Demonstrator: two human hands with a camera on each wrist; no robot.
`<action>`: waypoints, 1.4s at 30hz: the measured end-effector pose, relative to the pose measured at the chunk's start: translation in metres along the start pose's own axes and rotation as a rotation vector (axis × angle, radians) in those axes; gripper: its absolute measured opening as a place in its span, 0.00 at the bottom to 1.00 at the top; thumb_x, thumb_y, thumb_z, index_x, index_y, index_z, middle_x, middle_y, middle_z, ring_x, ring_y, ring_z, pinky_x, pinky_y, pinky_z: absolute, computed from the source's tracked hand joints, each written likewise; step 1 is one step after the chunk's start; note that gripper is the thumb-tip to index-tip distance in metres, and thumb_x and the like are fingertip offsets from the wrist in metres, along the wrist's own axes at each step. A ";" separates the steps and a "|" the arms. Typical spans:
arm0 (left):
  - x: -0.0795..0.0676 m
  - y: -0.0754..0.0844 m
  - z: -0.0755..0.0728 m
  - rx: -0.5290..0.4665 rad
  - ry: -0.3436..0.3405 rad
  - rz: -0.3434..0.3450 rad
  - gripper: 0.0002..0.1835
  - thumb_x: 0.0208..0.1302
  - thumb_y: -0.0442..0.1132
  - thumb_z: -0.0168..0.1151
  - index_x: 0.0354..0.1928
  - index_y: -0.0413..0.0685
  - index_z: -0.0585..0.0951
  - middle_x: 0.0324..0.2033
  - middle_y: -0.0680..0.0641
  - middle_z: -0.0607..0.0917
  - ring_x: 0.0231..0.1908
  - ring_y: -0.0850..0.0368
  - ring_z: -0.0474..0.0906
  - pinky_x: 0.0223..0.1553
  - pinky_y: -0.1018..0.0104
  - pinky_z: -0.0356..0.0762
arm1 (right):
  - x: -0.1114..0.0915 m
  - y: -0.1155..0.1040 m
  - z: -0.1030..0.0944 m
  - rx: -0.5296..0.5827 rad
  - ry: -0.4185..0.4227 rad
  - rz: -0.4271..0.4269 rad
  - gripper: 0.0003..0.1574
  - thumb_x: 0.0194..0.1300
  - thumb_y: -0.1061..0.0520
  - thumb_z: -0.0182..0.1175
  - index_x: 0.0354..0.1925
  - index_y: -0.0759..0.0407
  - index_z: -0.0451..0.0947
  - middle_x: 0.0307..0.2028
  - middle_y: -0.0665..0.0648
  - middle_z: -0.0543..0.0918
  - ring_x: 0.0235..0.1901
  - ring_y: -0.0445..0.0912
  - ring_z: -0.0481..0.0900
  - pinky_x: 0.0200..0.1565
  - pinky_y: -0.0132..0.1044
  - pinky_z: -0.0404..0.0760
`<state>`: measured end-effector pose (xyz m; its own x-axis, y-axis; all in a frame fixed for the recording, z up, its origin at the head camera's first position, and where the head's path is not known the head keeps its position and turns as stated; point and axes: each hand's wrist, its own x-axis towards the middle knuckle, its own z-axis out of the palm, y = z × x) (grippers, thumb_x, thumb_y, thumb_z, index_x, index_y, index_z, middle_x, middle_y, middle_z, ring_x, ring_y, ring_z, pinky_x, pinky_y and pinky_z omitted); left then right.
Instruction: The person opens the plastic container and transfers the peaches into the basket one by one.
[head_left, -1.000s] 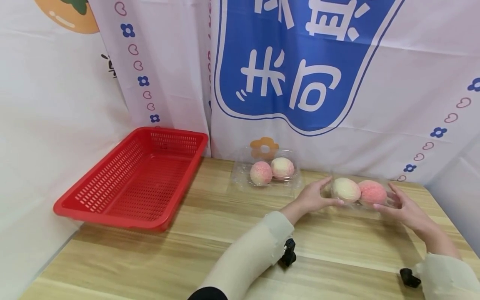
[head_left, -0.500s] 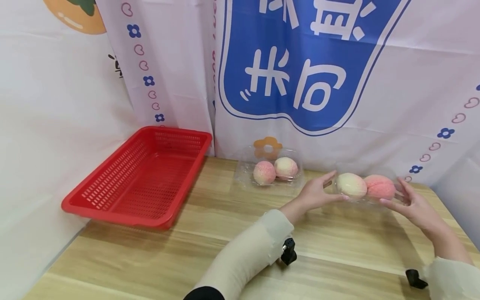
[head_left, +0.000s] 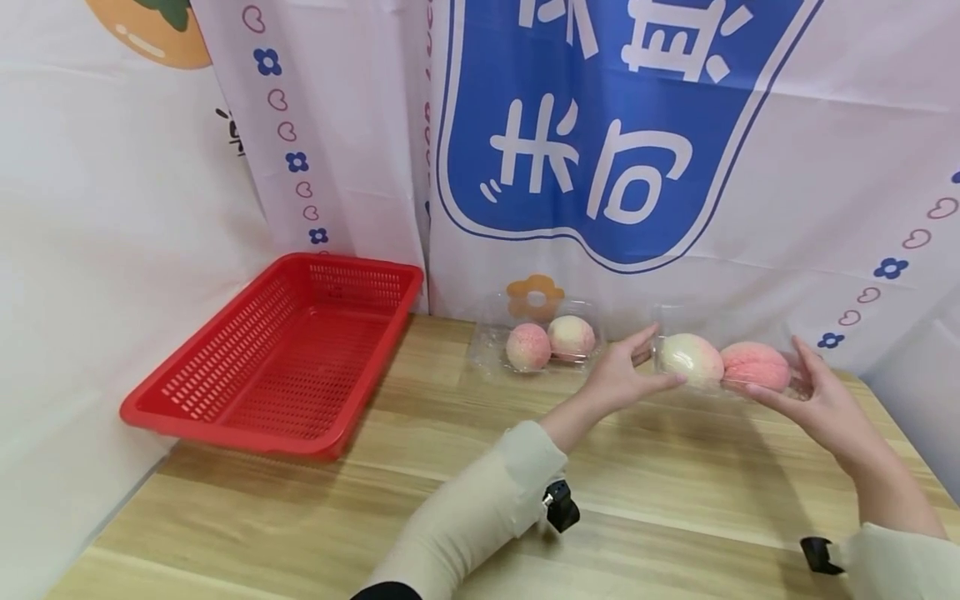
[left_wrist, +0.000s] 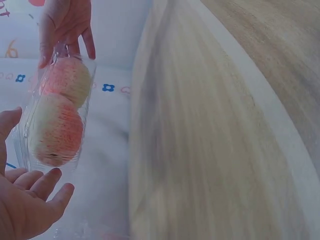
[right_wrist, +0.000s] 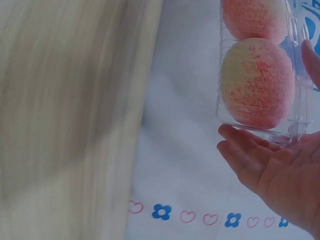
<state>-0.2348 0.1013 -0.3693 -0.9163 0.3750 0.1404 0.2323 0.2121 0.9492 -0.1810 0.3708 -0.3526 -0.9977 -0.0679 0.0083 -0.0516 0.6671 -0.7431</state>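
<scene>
Between both hands is a clear plastic clamshell box with two pink-and-cream peaches in it, raised off the table. One peach is paler and sits at the left end; the pinker peach lies beside it at the right. My left hand holds the box's left end, thumb at the near side and fingers behind. At the opposite end my right hand grips with its thumb along the front edge. In the right wrist view, fingers support the box's end from below.
A second clear box with two peaches stands on the wooden table against the printed cloth backdrop. At the left is a red plastic basket with perforated sides.
Both hands have lifted the box a little and shifted it slightly left, and it is now tilted. The basket and the other box stay where they were.
</scene>
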 end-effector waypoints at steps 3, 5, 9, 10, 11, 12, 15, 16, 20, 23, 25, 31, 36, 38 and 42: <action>-0.003 0.004 -0.007 0.039 0.011 0.014 0.44 0.54 0.48 0.76 0.73 0.57 0.67 0.69 0.56 0.72 0.62 0.60 0.77 0.62 0.70 0.74 | -0.002 -0.008 0.002 0.003 0.022 -0.008 0.64 0.71 0.46 0.59 0.77 0.53 0.20 0.76 0.76 0.40 0.69 0.77 0.49 0.44 0.08 0.63; -0.005 0.008 -0.012 0.058 0.015 0.016 0.45 0.54 0.49 0.77 0.73 0.58 0.67 0.69 0.57 0.72 0.62 0.61 0.77 0.63 0.68 0.74 | -0.003 -0.014 0.004 0.008 0.030 -0.008 0.64 0.71 0.46 0.60 0.78 0.54 0.20 0.76 0.75 0.41 0.70 0.77 0.49 0.44 0.07 0.62; -0.013 0.015 -0.023 0.059 0.024 0.014 0.45 0.52 0.48 0.78 0.73 0.58 0.67 0.70 0.58 0.71 0.62 0.59 0.77 0.60 0.70 0.76 | -0.005 -0.026 0.008 0.024 0.029 -0.011 0.64 0.71 0.47 0.60 0.78 0.54 0.21 0.76 0.75 0.42 0.70 0.76 0.50 0.44 0.07 0.64; -0.015 0.017 -0.025 0.063 0.028 0.014 0.45 0.52 0.48 0.78 0.73 0.59 0.68 0.70 0.58 0.71 0.62 0.59 0.77 0.59 0.72 0.76 | -0.006 -0.030 0.009 0.026 0.028 -0.010 0.64 0.71 0.47 0.60 0.78 0.54 0.21 0.76 0.75 0.42 0.70 0.75 0.51 0.43 0.07 0.64; -0.017 0.019 -0.028 0.067 0.033 0.013 0.45 0.52 0.48 0.78 0.73 0.60 0.68 0.70 0.58 0.71 0.61 0.59 0.78 0.58 0.72 0.77 | -0.007 -0.033 0.011 0.025 0.028 -0.009 0.64 0.71 0.47 0.60 0.78 0.55 0.22 0.76 0.75 0.43 0.70 0.75 0.52 0.43 0.07 0.64; -0.019 0.020 -0.031 0.072 0.038 0.013 0.45 0.51 0.48 0.78 0.72 0.60 0.68 0.70 0.58 0.71 0.61 0.59 0.78 0.57 0.73 0.77 | -0.007 -0.037 0.012 0.026 0.027 -0.011 0.64 0.71 0.47 0.60 0.78 0.55 0.22 0.76 0.75 0.43 0.70 0.75 0.52 0.43 0.08 0.65; -0.027 0.022 -0.040 0.081 0.049 0.003 0.46 0.51 0.48 0.79 0.72 0.61 0.68 0.70 0.59 0.71 0.61 0.58 0.78 0.55 0.73 0.78 | -0.009 -0.047 0.017 0.018 0.030 -0.019 0.64 0.70 0.47 0.61 0.78 0.55 0.23 0.76 0.75 0.45 0.70 0.74 0.54 0.42 0.08 0.65; -0.029 0.023 -0.043 0.079 0.050 0.001 0.45 0.51 0.48 0.79 0.72 0.62 0.68 0.70 0.58 0.71 0.61 0.57 0.78 0.55 0.73 0.79 | -0.009 -0.050 0.019 0.017 0.031 -0.022 0.65 0.70 0.47 0.61 0.78 0.55 0.23 0.76 0.75 0.46 0.69 0.74 0.54 0.42 0.08 0.65; -0.038 0.023 -0.054 0.051 0.046 -0.005 0.45 0.52 0.47 0.78 0.73 0.60 0.68 0.71 0.55 0.70 0.63 0.53 0.77 0.57 0.71 0.79 | -0.010 -0.060 0.027 0.019 0.030 -0.046 0.65 0.68 0.48 0.63 0.79 0.55 0.25 0.75 0.77 0.48 0.69 0.75 0.56 0.42 0.08 0.66; -0.045 0.022 -0.062 0.051 0.053 -0.003 0.45 0.52 0.47 0.78 0.73 0.60 0.68 0.71 0.51 0.70 0.63 0.51 0.77 0.60 0.67 0.78 | -0.011 -0.065 0.032 0.007 0.021 -0.062 0.65 0.67 0.48 0.65 0.79 0.55 0.27 0.74 0.78 0.50 0.68 0.76 0.57 0.51 0.12 0.71; -0.049 0.020 -0.068 0.058 0.058 -0.003 0.45 0.52 0.47 0.78 0.72 0.60 0.68 0.71 0.51 0.71 0.63 0.51 0.77 0.61 0.65 0.77 | -0.012 -0.067 0.035 -0.002 0.015 -0.076 0.65 0.66 0.48 0.65 0.79 0.55 0.29 0.73 0.79 0.51 0.68 0.77 0.58 0.53 0.13 0.71; -0.064 0.014 -0.084 0.008 0.053 -0.022 0.45 0.52 0.43 0.78 0.72 0.56 0.68 0.71 0.52 0.70 0.65 0.49 0.75 0.64 0.62 0.75 | -0.014 -0.077 0.047 -0.021 -0.005 -0.110 0.65 0.64 0.49 0.68 0.79 0.56 0.34 0.72 0.79 0.54 0.66 0.76 0.62 0.59 0.32 0.77; -0.077 0.010 -0.097 -0.025 0.063 -0.032 0.44 0.52 0.40 0.78 0.72 0.54 0.68 0.72 0.50 0.69 0.65 0.45 0.74 0.65 0.57 0.73 | -0.015 -0.087 0.060 -0.029 -0.013 -0.137 0.66 0.62 0.48 0.70 0.79 0.60 0.36 0.70 0.78 0.60 0.65 0.73 0.67 0.59 0.55 0.70; -0.082 0.008 -0.101 -0.014 0.068 -0.030 0.44 0.53 0.41 0.77 0.72 0.53 0.69 0.71 0.48 0.69 0.65 0.45 0.75 0.64 0.55 0.74 | -0.016 -0.090 0.064 -0.020 -0.018 -0.150 0.66 0.62 0.48 0.70 0.79 0.61 0.37 0.70 0.77 0.62 0.65 0.72 0.68 0.59 0.54 0.71; -0.089 0.004 -0.110 0.006 0.064 -0.024 0.43 0.54 0.41 0.77 0.72 0.52 0.69 0.71 0.47 0.70 0.64 0.44 0.75 0.63 0.53 0.75 | -0.017 -0.097 0.072 -0.002 -0.023 -0.173 0.65 0.62 0.49 0.70 0.79 0.63 0.38 0.68 0.76 0.66 0.64 0.70 0.70 0.59 0.53 0.73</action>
<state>-0.1882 -0.0303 -0.3467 -0.9404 0.3117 0.1359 0.2121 0.2253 0.9509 -0.1557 0.2539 -0.3293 -0.9725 -0.1994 0.1206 -0.2230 0.6456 -0.7304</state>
